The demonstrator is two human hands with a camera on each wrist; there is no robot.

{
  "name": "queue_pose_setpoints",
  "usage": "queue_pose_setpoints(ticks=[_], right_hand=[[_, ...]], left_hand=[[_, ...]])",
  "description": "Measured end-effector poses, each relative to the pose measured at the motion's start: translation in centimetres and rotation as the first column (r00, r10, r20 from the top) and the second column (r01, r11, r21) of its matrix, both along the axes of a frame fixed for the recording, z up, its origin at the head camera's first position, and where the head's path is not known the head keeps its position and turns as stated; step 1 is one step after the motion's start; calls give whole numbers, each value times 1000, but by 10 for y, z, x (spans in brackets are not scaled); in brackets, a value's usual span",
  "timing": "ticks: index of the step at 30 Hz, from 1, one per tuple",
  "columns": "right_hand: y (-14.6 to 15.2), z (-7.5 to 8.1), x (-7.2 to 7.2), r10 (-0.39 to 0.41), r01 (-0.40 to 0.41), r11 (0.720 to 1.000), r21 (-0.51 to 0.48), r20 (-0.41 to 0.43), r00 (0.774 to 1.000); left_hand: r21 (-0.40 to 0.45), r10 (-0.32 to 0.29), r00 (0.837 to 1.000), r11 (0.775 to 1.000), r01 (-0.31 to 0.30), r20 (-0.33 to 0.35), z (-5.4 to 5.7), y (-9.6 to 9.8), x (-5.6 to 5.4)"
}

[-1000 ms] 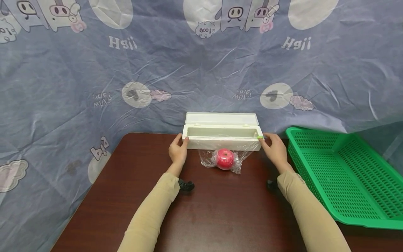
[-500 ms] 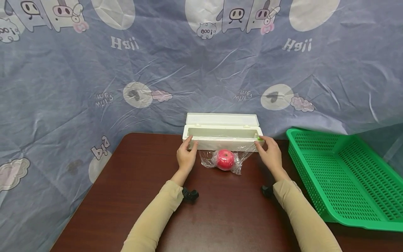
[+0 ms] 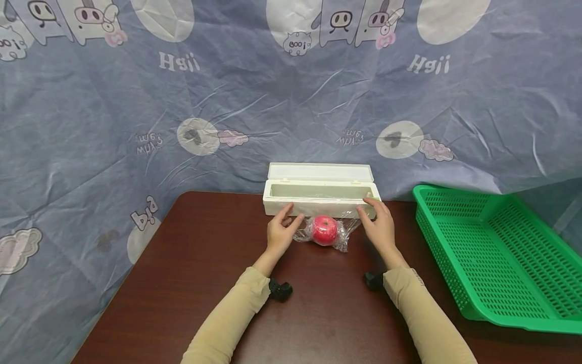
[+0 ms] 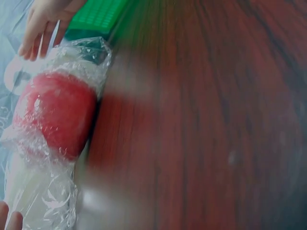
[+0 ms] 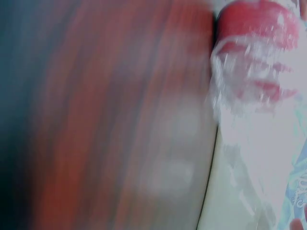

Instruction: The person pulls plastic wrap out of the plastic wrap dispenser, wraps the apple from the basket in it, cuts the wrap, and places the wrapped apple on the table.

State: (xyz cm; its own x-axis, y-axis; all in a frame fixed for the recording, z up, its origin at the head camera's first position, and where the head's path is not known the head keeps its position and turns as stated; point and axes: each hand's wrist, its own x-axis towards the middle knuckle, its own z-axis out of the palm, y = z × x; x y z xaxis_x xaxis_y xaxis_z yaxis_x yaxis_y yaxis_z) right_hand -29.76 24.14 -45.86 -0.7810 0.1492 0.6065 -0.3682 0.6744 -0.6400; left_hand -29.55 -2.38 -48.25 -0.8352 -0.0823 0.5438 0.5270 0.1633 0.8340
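A red apple (image 3: 325, 230) wrapped in clear cling film (image 3: 341, 242) lies in front of a long white cling film box (image 3: 273, 208), whose lid (image 3: 320, 172) is raised. The film runs from the box's front edge down to the apple. Left of the apple my left hand (image 3: 281, 232) reaches to the film edge, thumb and fingers spread apart. My right hand (image 3: 379, 225) is at the box's right front, its fingers also apart. In the left wrist view, crumpled film (image 4: 53, 191) bunches on both sides of the apple (image 4: 57, 112). Whether the fingertips touch the film cannot be told.
A green plastic basket (image 3: 509, 263) stands on the right side of the brown table (image 3: 327, 313). Behind the box hangs a grey-blue patterned cloth (image 3: 273, 106). A small green piece (image 3: 370, 199) sits at the box's right end.
Both hands have left the box's ends and moved inward toward the apple, the left one rightward and the right one leftward. The apple, box and basket have stayed in place.
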Motion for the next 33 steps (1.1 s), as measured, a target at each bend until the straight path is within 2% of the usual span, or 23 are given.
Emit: queue_pose_setpoints(ticks=[4, 7, 11, 16, 22, 25, 29, 33], right_hand=[[-9, -1, 3, 40, -40, 999, -19, 16, 999], [-15, -2, 6, 76, -75, 996, -43, 30, 997], [-21, -5, 8, 128, -124, 990, -74, 64, 990], [-26, -14, 9, 209, -198, 976, -93, 117, 971], [-31, -24, 13, 290, -263, 953, -151, 202, 935], [-33, -27, 15, 356, -310, 927, -212, 230, 906], [-41, -17, 27, 434, -365, 888, -279, 250, 865], [-47, -10, 35, 471, -377, 868, -323, 295, 832]], left_hand=[[28, -81, 996, 996, 80, 27, 0, 6, 3], [30, -122, 992, 992, 121, 40, 9, 9, 12], [-3, -149, 986, 989, 149, 75, 22, 11, 24], [-25, -196, 974, 979, 200, 111, 22, 15, 28], [-81, -264, 950, 957, 279, 165, 17, 18, 28], [-93, -294, 938, 945, 315, 185, 16, 19, 29], [-100, -299, 932, 941, 324, 206, 14, 20, 31], [-95, -306, 926, 938, 333, 219, 10, 20, 31]])
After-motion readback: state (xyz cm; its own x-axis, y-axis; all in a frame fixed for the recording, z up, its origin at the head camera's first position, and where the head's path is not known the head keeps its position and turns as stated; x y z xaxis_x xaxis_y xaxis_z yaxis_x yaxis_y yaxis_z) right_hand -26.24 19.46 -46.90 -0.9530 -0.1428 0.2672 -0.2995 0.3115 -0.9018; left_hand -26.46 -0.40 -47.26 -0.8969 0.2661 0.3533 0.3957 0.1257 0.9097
